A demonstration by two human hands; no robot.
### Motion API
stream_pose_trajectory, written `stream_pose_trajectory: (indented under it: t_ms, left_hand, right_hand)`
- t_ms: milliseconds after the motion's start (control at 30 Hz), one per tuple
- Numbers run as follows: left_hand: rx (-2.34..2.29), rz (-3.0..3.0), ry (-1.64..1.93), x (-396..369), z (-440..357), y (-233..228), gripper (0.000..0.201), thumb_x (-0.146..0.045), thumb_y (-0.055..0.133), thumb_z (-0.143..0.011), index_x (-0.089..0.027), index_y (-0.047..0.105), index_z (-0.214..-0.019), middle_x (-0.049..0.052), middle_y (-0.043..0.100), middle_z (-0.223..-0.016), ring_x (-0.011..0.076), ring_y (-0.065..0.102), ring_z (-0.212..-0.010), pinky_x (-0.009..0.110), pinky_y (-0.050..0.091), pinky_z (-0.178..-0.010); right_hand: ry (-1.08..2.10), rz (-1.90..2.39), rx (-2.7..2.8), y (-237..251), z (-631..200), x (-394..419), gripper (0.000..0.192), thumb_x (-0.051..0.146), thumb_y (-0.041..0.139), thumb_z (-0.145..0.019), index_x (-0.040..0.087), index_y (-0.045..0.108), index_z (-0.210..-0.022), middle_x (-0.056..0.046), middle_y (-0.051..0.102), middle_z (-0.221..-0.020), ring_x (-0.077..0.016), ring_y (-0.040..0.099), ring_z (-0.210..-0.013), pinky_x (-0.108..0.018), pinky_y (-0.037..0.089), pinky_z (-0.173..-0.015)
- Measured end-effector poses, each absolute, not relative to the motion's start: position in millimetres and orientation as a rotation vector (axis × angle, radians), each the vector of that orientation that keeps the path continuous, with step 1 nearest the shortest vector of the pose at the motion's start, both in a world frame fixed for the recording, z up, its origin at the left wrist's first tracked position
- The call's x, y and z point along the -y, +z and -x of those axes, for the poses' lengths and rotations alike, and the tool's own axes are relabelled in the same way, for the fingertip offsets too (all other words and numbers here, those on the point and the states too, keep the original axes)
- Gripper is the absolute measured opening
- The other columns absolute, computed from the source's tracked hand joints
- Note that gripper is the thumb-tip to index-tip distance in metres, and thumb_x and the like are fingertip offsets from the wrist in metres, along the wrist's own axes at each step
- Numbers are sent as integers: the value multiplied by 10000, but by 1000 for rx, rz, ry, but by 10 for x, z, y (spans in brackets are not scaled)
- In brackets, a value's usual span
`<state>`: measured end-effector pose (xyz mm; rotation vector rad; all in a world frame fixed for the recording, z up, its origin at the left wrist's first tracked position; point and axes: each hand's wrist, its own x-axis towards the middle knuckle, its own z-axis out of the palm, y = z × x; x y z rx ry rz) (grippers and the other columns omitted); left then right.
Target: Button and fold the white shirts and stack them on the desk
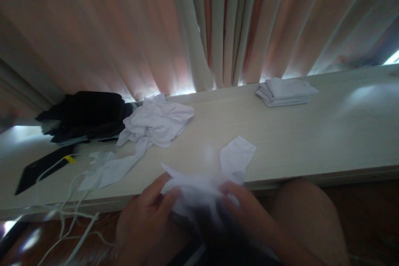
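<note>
Both hands work at the near edge of the tabletop [280, 141], sharing one white sock [218, 174]. The left hand [146, 220] has its grip closed, thumb and fingers pinching the left end of the fabric; the right hand [246, 212] is likewise closed on the right end. Held this way, the cloth is stretched between them, its free part lying flat on the tabletop. An unsorted heap of white garments [156, 122] lies further left, beside dark clothes [84, 114]. A neat folded stack [285, 91] sits far right, apart from the heap. White cables [75, 212] trail over the near-left edge.
</note>
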<state>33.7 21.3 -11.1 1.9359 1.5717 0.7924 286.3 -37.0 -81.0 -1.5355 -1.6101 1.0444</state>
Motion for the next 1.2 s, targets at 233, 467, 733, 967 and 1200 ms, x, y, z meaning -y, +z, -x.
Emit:
stream_pose_trajectory:
  t_ms: [233,467,733,967,1200]
  left_hand:
    - [-1478,-1718,813,-395,-331,-59,575,-502,640,-824,-270,532,-1339,29,738,-905,193,681,-694,272,525,-593]
    - [-1351,-2122,358,-478,-376,-87,218,-467,649,-816,-297,765,-887,21,730,-906,202,675,-827,298,527,-772]
    - [-1271,-2402,284,-556,-347,103,298,-421,536,-930,-249,730,-783,22,614,-816,163,601,-757,272,493,-733]
    - [-1302,-2656,752,-516,-284,222,281,-403,575,-911,-216,721,-760,98,465,-1348,203,552,-931,333,531,-789]
    - [-1221,-2695,661,-590,-241,184,286,-399,521,-953,-222,691,-805,91,575,-1329,212,628,-1025,316,528,-878]
  right_hand:
    - [1217,1445,1658,-745,-2901,350,232,239,438,-964,195,665,-986,-50,702,-1011,-188,628,-930,-309,456,-859]
    - [1211,1397,1672,-643,-2965,341,234,212,415,-972,204,645,-1020,-39,682,-1032,-174,607,-949,-298,445,-876]
    - [968,1773,1866,-391,-2986,350,146,197,513,-913,194,645,-975,-67,662,-1004,-214,563,-931,-336,394,-836]
    - [556,2067,2009,-817,-3121,310,249,95,472,-868,183,645,-1024,-88,675,-1022,-262,587,-978,-386,351,-839]
    - [377,2132,1894,-1022,-3249,275,287,108,443,-881,191,589,-1114,-76,666,-1088,-223,631,-931,-349,392,-828]
